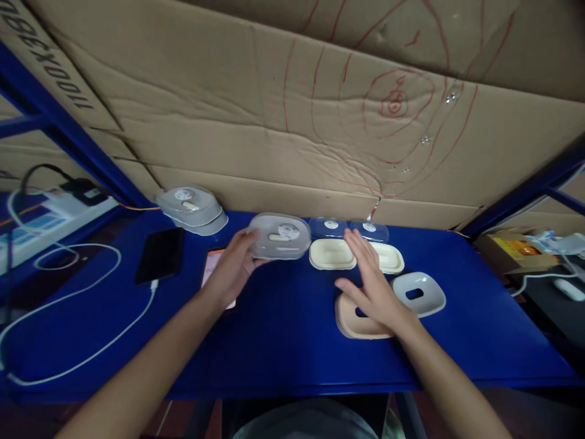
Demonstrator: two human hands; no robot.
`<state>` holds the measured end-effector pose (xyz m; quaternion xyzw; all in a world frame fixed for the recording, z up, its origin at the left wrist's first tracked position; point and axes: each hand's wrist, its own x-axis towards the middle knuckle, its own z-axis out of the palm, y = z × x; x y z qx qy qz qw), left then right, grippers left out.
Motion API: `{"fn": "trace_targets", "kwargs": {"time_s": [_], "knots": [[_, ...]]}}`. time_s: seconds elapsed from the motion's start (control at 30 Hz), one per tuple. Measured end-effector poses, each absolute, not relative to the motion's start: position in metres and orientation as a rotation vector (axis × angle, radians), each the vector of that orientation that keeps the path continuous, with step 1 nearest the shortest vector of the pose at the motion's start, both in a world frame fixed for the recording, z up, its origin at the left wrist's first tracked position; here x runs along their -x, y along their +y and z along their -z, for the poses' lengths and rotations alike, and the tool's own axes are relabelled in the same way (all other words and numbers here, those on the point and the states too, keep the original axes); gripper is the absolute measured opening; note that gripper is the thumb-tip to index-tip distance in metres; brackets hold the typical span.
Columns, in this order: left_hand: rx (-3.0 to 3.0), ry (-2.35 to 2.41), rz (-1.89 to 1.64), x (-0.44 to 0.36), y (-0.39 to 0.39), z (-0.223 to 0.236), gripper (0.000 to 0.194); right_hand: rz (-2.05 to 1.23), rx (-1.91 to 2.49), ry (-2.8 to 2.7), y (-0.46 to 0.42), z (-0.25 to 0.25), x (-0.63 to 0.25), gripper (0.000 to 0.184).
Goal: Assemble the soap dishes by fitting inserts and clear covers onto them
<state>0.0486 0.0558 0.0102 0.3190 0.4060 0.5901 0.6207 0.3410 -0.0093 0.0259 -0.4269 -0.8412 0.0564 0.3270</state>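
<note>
My left hand (234, 265) grips the left end of an oval plastic box with a clear lid (282, 245), which has a round sticker and a slot. The box is held above the blue table. To the right, my right hand (377, 283) has its fingers stretched out and holds nothing. It hovers over a peach oval piece with a slot (350, 320) and partly hides it. Beside that lies a white piece with a slot (432, 291). Behind are two cream oval trays (325, 263), one partly behind my fingers, and two clear lids with round stickers (322, 227).
A grey lidded box (208, 221) stands at the back left. A dark phone (159, 253) lies on the table (283, 347) with a white cable (114, 360). A lit phone (209, 265) is under my left hand. Cardboard (228, 122) walls the back.
</note>
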Motion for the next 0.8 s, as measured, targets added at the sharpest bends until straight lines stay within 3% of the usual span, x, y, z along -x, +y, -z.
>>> {"fn": "trace_targets", "kwargs": {"time_s": [0.1,0.3,0.47,0.6,0.8], "knots": [[-0.746,1.149,-1.39,-0.037,0.078,-0.007,0.023,-0.144,1.173,-2.126,-0.005,-0.035,-0.354,0.068],[-0.755,1.288,-1.41,-0.029,0.096,0.002,0.031,-0.313,1.281,-2.272,-0.009,-0.043,-0.374,0.042],[-0.78,1.297,-1.388,-0.024,0.102,0.006,0.051,-0.941,1.37,-2.432,-0.022,-0.045,-0.4,0.05],[-0.875,1.327,-1.431,-0.024,0.105,0.011,0.091,-0.861,1.449,-2.525,-0.023,-0.036,-0.396,0.069],[-1.222,1.365,-1.342,-0.022,0.106,0.02,0.097,-0.762,1.301,-2.556,-0.012,-0.018,-0.365,0.046]]}}
